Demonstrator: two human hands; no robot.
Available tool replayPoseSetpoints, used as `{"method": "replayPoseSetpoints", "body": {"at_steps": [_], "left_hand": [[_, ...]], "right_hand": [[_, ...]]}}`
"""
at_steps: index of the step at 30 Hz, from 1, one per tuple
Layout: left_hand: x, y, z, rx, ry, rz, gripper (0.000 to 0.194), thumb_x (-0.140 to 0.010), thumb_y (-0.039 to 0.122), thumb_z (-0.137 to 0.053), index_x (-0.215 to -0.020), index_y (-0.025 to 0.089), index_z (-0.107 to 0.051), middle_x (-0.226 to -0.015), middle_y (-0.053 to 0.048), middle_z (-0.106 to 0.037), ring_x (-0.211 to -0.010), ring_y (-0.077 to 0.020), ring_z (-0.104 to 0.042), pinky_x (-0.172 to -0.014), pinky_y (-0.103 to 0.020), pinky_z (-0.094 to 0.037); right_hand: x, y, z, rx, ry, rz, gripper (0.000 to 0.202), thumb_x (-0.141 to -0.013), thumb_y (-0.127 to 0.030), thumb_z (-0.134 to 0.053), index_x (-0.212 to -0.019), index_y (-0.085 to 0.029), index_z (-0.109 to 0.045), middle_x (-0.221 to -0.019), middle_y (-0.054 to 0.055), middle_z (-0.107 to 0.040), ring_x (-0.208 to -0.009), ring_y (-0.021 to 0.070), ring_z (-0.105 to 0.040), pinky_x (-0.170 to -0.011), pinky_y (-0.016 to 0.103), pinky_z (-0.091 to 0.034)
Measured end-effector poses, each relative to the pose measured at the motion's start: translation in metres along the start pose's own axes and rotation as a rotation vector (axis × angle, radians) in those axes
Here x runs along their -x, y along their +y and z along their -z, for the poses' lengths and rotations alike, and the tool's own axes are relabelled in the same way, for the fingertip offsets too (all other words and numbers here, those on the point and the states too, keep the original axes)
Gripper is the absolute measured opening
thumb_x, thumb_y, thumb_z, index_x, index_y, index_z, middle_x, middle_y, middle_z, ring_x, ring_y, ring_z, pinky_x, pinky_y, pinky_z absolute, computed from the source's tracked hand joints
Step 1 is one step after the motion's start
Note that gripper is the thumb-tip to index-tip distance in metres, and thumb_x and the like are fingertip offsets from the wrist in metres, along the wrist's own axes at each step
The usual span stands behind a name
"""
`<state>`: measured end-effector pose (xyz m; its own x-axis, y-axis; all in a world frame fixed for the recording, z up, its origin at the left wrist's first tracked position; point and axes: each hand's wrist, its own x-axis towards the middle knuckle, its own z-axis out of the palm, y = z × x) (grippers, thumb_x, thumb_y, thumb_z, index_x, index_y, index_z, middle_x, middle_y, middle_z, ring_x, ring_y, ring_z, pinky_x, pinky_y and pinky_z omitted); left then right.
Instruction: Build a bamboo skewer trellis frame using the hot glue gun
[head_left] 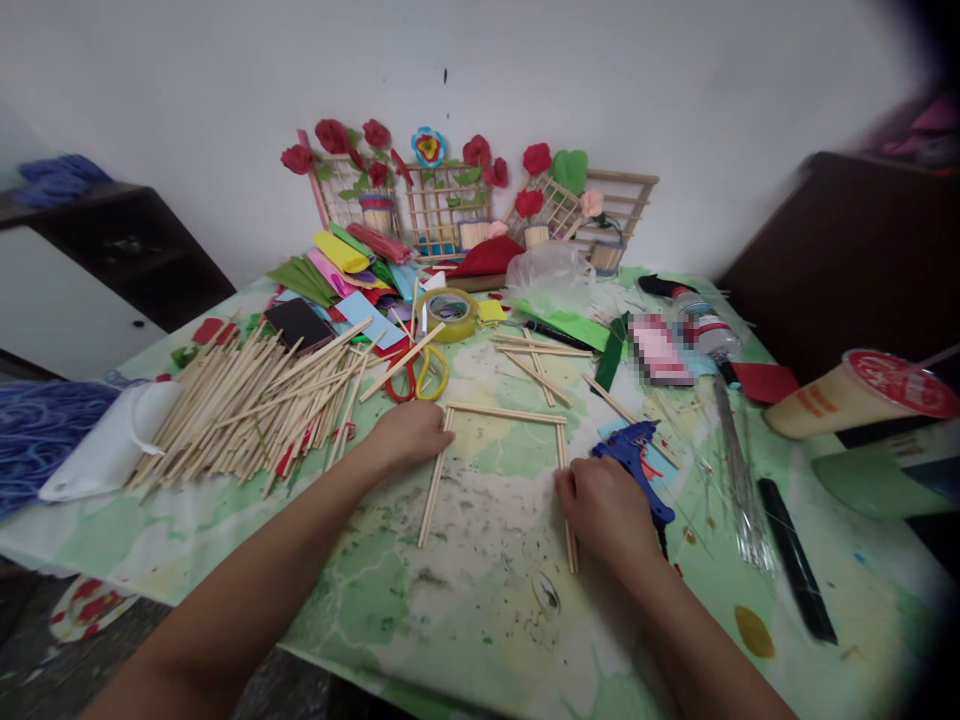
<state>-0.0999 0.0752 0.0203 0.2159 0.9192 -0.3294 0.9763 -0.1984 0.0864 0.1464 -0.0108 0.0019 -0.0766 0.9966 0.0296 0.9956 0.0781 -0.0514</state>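
Note:
On the tablecloth lies a three-sided frame of paired wooden sticks [510,412], its near side open. My left hand [409,437] is closed, with its fingertips at the upper part of the left-hand sticks [433,490], close to the far left corner. Along the opposite side, my right hand [606,505] has curled fingers gripping the right-hand sticks [570,540] around their middle. A blue hot glue gun [636,455] rests just beyond my right hand, partly hidden by it. Scissors [439,375] with red and yellow handles lie past my left hand, partly under sticks.
Many loose sticks [225,400] are heaped at the left. Tape [450,312], a phone [298,326] and coloured paper [341,250] lie farther back. Stick trellises with paper flowers [450,205] lean on the wall. A drink cup [847,395] and wires [739,470] are at the right.

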Motion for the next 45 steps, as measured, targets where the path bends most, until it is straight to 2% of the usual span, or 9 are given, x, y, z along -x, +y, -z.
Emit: {"method": "replayPoseSetpoints", "body": {"at_steps": [17,19,21,24,26,28,32,35,45], "left_hand": [[0.002,0.0,0.002,0.028,0.003,-0.013,0.033,-0.078,0.045,-0.047,-0.07,0.018,-0.064,-0.078,-0.01,-0.067,-0.07,-0.0214,-0.06,-0.058,-0.028,-0.039],[0.0,-0.001,0.0,0.037,0.058,-0.021,0.034,-0.08,0.046,-0.046,-0.071,0.018,-0.064,-0.078,-0.009,-0.066,-0.071,-0.0222,-0.06,-0.06,-0.029,-0.04],[-0.003,-0.002,-0.003,0.057,0.179,-0.053,0.031,-0.083,0.041,-0.046,-0.076,0.018,-0.064,-0.081,-0.009,-0.065,-0.076,-0.0223,-0.06,-0.064,-0.03,-0.042],[-0.01,-0.004,-0.01,0.104,0.368,-0.176,0.023,-0.085,0.03,-0.047,-0.095,0.016,-0.063,-0.095,-0.009,-0.063,-0.091,-0.021,-0.057,-0.079,-0.03,-0.043],[-0.015,-0.005,-0.014,0.119,0.429,-0.254,0.026,-0.087,0.025,-0.047,-0.105,0.015,-0.062,-0.103,-0.01,-0.061,-0.099,-0.0209,-0.055,-0.087,-0.031,-0.041],[-0.019,-0.006,-0.016,0.112,0.428,-0.293,0.026,-0.088,0.023,-0.045,-0.105,0.015,-0.063,-0.102,-0.011,-0.059,-0.1,-0.0211,-0.053,-0.088,-0.032,-0.041],[-0.023,-0.007,-0.019,0.082,0.369,-0.335,0.026,-0.089,0.024,-0.042,-0.091,0.016,-0.068,-0.091,-0.009,-0.058,-0.092,-0.0209,-0.053,-0.082,-0.032,-0.041],[-0.025,-0.008,-0.02,0.092,0.386,-0.357,0.027,-0.09,0.023,-0.042,-0.086,0.016,-0.068,-0.089,-0.009,-0.058,-0.091,-0.0206,-0.052,-0.081,-0.032,-0.04],[-0.028,-0.011,-0.02,0.104,0.369,-0.356,0.024,-0.088,0.02,-0.045,-0.085,0.016,-0.068,-0.091,-0.009,-0.06,-0.092,-0.0203,-0.053,-0.083,-0.032,-0.041]], "right_hand": [[0.001,-0.001,0.002,0.001,-0.023,-0.013,0.033,-0.09,-0.027,-0.045,-0.069,-0.015,-0.066,-0.073,0.01,-0.067,-0.078,0.0235,-0.059,-0.062,0.031,-0.033],[0.001,-0.001,0.002,0.003,-0.025,-0.01,0.033,-0.09,-0.027,-0.044,-0.068,-0.015,-0.066,-0.073,0.01,-0.067,-0.077,0.0236,-0.059,-0.061,0.031,-0.033],[0.001,-0.001,0.002,0.006,-0.022,-0.008,0.033,-0.09,-0.027,-0.044,-0.068,-0.015,-0.065,-0.072,0.01,-0.067,-0.077,0.0238,-0.059,-0.061,0.031,-0.033],[0.001,-0.001,0.002,0.003,-0.02,-0.004,0.032,-0.09,-0.027,-0.044,-0.069,-0.015,-0.065,-0.072,0.01,-0.066,-0.077,0.0237,-0.059,-0.062,0.031,-0.033],[0.001,-0.001,0.002,-0.001,-0.023,-0.006,0.032,-0.09,-0.026,-0.045,-0.069,-0.015,-0.066,-0.072,0.011,-0.066,-0.078,0.0237,-0.059,-0.063,0.031,-0.033],[0.001,-0.001,0.002,-0.005,-0.024,-0.007,0.032,-0.09,-0.026,-0.044,-0.07,-0.014,-0.066,-0.072,0.011,-0.066,-0.078,0.024,-0.059,-0.064,0.031,-0.034],[0.001,-0.001,0.002,-0.002,-0.023,-0.008,0.032,-0.09,-0.026,-0.044,-0.07,-0.015,-0.066,-0.073,0.011,-0.066,-0.079,0.0249,-0.059,-0.064,0.032,-0.034],[0.001,-0.001,0.002,-0.002,-0.029,-0.008,0.032,-0.09,-0.026,-0.044,-0.07,-0.015,-0.066,-0.073,0.011,-0.066,-0.079,0.0248,-0.059,-0.064,0.032,-0.034],[0.0,-0.001,0.001,0.007,-0.014,-0.004,0.031,-0.089,-0.027,-0.045,-0.069,-0.016,-0.065,-0.073,0.01,-0.066,-0.077,0.0243,-0.059,-0.061,0.032,-0.033]]}}
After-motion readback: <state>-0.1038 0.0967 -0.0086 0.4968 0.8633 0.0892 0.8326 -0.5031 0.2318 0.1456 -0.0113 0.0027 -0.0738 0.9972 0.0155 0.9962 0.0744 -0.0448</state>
